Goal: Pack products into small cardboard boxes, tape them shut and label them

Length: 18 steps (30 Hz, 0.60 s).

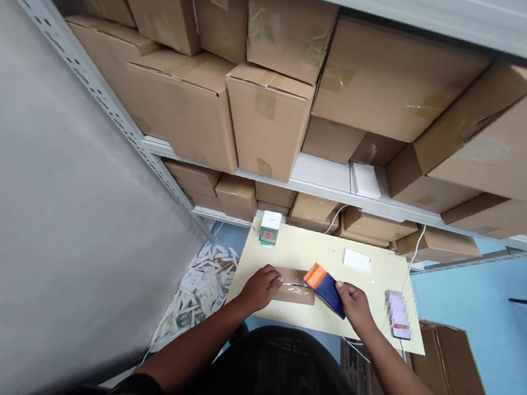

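Note:
On the small pale yellow table (382, 271) lies a flat brown packet (296, 290) with a shiny clear cover. My left hand (261, 287) rests on its left end with the fingers curled down on it. My right hand (351, 303) grips a dark blue and orange card-shaped tool (324, 285), tilted, with its orange end over the packet's right part.
A small white and green device (269, 227) and a white card (357, 260) sit at the table's far side, a phone (399, 314) on a cable at its right. Shelves of cardboard boxes (267, 117) rise behind. Paper scraps (198, 288) litter the floor left; an open box (457, 371) stands right.

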Available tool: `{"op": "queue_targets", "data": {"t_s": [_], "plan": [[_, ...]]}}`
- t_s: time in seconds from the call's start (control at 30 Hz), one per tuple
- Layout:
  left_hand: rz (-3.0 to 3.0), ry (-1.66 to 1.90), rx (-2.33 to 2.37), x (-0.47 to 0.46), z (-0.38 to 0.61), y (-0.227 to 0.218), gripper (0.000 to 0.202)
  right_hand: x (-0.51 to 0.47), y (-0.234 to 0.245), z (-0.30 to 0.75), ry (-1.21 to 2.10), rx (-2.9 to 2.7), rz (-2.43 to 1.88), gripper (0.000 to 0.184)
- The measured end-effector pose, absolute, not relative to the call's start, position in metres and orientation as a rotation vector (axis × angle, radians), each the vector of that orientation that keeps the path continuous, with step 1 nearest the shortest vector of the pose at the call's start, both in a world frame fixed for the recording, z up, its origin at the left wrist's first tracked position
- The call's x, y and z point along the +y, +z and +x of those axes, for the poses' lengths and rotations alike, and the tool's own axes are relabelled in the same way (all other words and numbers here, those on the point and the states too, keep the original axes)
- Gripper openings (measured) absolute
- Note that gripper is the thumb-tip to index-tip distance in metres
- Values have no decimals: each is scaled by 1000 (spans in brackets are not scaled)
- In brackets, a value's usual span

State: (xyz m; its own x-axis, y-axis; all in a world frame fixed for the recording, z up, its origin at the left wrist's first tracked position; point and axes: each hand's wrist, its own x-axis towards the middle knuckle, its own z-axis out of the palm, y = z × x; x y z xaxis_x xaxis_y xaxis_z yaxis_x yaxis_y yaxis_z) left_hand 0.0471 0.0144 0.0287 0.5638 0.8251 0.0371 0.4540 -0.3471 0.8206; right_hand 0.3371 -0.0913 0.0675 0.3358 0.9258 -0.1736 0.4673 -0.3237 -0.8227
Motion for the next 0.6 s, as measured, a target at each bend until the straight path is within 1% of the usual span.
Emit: {"op": "queue_targets", "data": {"t_s": [0.1, 0.2, 0.3, 0.47, 0.6], "plan": [[1777, 670, 1037, 15, 43, 30, 42, -65, 84, 309, 901, -1508, -1916, 57], [1561, 672, 1074, 14, 43, 29, 37, -47, 85, 288, 842, -1677, -1933, 56], [1378, 646, 1091, 12, 46, 26, 35, -40, 82, 280, 790, -1720, -1985, 60], [1112, 680, 1105, 10, 49, 25, 50, -37, 84, 280, 808, -1736, -2013, 60], [1039, 719, 1048, 9, 48, 31, 51, -35, 84, 279, 805, -1754, -2005, 58]]}}
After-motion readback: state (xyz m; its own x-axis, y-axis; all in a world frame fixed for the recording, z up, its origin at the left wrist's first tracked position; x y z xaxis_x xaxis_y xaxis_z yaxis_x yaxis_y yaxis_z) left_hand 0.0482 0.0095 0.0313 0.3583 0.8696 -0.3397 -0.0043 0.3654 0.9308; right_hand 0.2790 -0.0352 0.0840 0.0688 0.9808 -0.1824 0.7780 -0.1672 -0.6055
